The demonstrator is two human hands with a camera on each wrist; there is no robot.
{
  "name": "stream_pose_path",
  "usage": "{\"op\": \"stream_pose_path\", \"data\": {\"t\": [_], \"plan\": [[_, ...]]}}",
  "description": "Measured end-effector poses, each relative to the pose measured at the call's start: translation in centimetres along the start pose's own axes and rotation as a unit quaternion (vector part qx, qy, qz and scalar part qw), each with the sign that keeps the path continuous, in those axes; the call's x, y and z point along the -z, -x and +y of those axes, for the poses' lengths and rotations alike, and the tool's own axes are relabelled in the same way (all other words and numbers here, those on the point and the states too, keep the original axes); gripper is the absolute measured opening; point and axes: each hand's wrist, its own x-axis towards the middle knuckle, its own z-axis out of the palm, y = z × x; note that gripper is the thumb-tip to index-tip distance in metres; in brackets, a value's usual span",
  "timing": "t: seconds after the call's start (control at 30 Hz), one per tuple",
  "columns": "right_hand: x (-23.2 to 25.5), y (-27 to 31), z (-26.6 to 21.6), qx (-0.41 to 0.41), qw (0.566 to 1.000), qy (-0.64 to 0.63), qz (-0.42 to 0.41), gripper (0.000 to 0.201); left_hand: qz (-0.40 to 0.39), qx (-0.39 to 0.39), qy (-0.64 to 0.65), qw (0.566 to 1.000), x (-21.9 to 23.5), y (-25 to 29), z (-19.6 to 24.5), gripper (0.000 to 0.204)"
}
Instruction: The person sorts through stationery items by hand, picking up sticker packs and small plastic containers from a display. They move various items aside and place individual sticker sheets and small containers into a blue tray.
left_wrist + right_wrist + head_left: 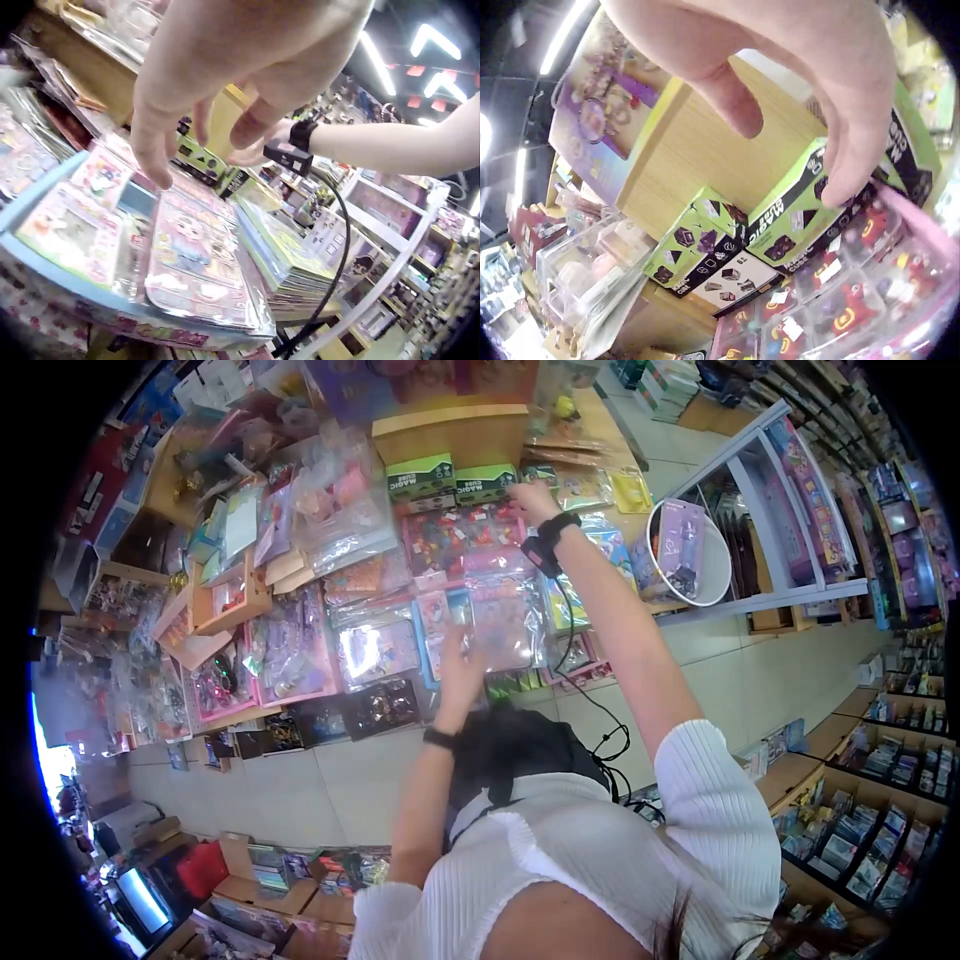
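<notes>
My right hand (535, 502) reaches to the back of the display, beside a green-and-black Magic Cube box (487, 484). In the right wrist view its fingers (847, 172) hang bent over that box's face, fingertips right at the front, while the thumb stands apart before a wooden board (697, 142). A second Magic Cube box (705, 240) stands alongside. Lower down, my left hand (460, 672) hovers with loosely bent fingers above plastic-wrapped packets with cartoon girls (199, 255), which lie in a light-blue tray (49, 262). Nothing shows in its grasp.
A clear-lidded case of small red toys (455, 532) lies before the boxes. To the right stand a white bucket (715, 575) and a grey metal rack (745, 485). Bagged goods (335, 500) crowd the left. A black cable (600, 710) hangs from the right wrist.
</notes>
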Motion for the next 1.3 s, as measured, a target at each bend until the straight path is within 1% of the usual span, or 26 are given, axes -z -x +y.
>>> {"op": "stream_pose_path", "data": {"t": [0.07, 0.1, 0.13, 0.2, 0.23, 0.27, 0.37, 0.43, 0.47, 0.53, 0.57, 0.6, 0.67, 0.7, 0.73, 0.8, 0.83, 0.87, 0.93, 1.0, 1.07, 1.1, 1.17, 1.2, 1.27, 1.3], "plan": [[-1.7, -2.3, 1.3, -0.061, 0.995, -0.057, 0.056, 0.037, 0.024, 0.058, 0.083, 0.995, 2.5, 1.7, -0.8, 0.040], [-1.6, -2.2, 0.6, -0.109, 0.993, -0.054, -0.016, 0.054, 0.032, 0.090, 0.085, 0.992, 3.9, 2.6, -0.4, 0.038], [-2.1, -3.0, 1.0, -0.118, 0.991, -0.069, 0.006, 0.052, 0.042, 0.122, 0.088, 0.988, 5.1, 3.6, -0.1, 0.036], [-2.5, -3.9, 1.6, -0.136, 0.984, -0.111, 0.026, 0.051, 0.095, 0.134, 0.078, 0.983, 6.8, 5.4, -0.8, 0.033], [-2.8, -5.1, 2.3, -0.137, 0.982, -0.114, 0.057, 0.048, 0.116, 0.120, 0.126, 0.978, 7.3, 6.1, -1.6, 0.030], [-2.6, -8.4, 4.9, -0.106, 0.982, -0.132, 0.081, 0.043, 0.118, 0.122, 0.122, 0.978, 7.9, 6.6, -1.6, 0.030], [-3.7, -7.6, 4.7, -0.073, 0.985, -0.093, 0.125, 0.039, 0.147, 0.146, 0.101, 0.973, 9.3, 8.0, -1.7, 0.029], [-3.6, -9.6, 6.5, -0.018, 0.979, -0.007, 0.203, 0.051, 0.142, 0.159, 0.097, 0.972, 9.6, 8.2, -1.7, 0.029], [-3.4, -9.7, 7.0, -0.021, 0.978, -0.008, 0.207, 0.051, 0.137, 0.168, 0.097, 0.971, 9.7, 8.2, -1.7, 0.029], [-3.2, -7.6, 5.3, -0.015, 0.988, -0.049, 0.143, 0.054, 0.127, 0.164, 0.102, 0.973, 9.5, 7.8, -1.6, 0.029], [-3.1, -5.8, 4.2, -0.013, 0.992, -0.007, 0.125, 0.047, 0.121, 0.160, 0.108, 0.974, 9.4, 7.5, -1.5, 0.029], [-2.1, -6.4, 4.4, 0.046, 0.984, 0.153, 0.081, 0.040, 0.113, 0.158, 0.108, 0.975, 9.3, 7.2, -1.5, 0.029], [-1.2, -1.9, 1.2, 0.160, 0.912, 0.346, 0.150, 0.033, 0.113, 0.136, 0.116, 0.977, 9.1, 6.6, -1.4, 0.029], [-0.9, 0.3, -0.7, 0.194, 0.877, 0.395, 0.192, 0.037, 0.110, 0.136, 0.116, 0.978, 9.1, 6.4, -1.4, 0.029], [-0.4, 0.1, -0.6, 0.193, 0.877, 0.396, 0.194, 0.037, 0.104, 0.134, 0.120, 0.978, 9.1, 6.3, -1.5, 0.029], [0.9, -0.6, -0.2, 0.318, 0.731, 0.518, 0.309, 0.042, 0.098, 0.132, 0.120, 0.979, 9.2, 6.3, -1.5, 0.028], [1.8, -1.5, 0.6, 0.265, 0.732, 0.567, 0.271, 0.055, 0.094, 0.134, 0.122, 0.979, 9.3, 6.3, -1.6, 0.028], [2.8, -2.4, 1.2, 0.225, 0.749, 0.579, 0.229, 0.059, 0.090, 0.136, 0.123, 0.979, 9.4, 6.2, -1.7, 0.028], [4.4, -3.3, 1.5, 0.209, 0.830, 0.485, 0.180, 0.062, 0.089, 0.134, 0.119, 0.980, 9.7, 6.4, -1.8, 0.027], [4.8, -2.4, 0.8, 0.220, 0.822, 0.451, 0.268, 0.059, 0.088, 0.136, 0.115, 0.980, 10.2, 6.9, -2.1, 0.027], [4.5, -1.6, 0.1, 0.334, 0.774, 0.367, 0.393, 0.055, 0.094, 0.148, 0.099, 0.980, 10.5, 7.3, -2.5, 0.026], [4.3, -1.1, -0.5, 0.334, 0.774, 0.366, 0.394, 0.055, 0.093, 0.148, 0.107, 0.979, 10.8, 7.4, -2.2, 0.025], [3.5, -0.3, -1.5, 0.388, 0.788, 0.156, 0.452, 0.052, 0.096, 0.159, 0.099, 0.978, 11.2, 7.7, -2.9, 0.025], [3.2, -0.7, -1.3, 0.387, 0.787, 0.154, 0.456, 0.052, 0.099, 0.170, 0.092, 0.976, 11.4, 7.6, -3.1, 0.025], [2.4, -1.5, -0.6, 0.332, 0.850, 0.051, 0.406, 0.047, 0.096, 0.174, 0.086, 0.976, 11.5, 7.4, -3.4, 0.025], [1.5, -1.2, -0.5, 0.282, 0.883, 0.041, 0.374, 0.044, 0.095, 0.180, 0.083, 0.976, 11.4, 7.2, -3.4, 0.025]]}}
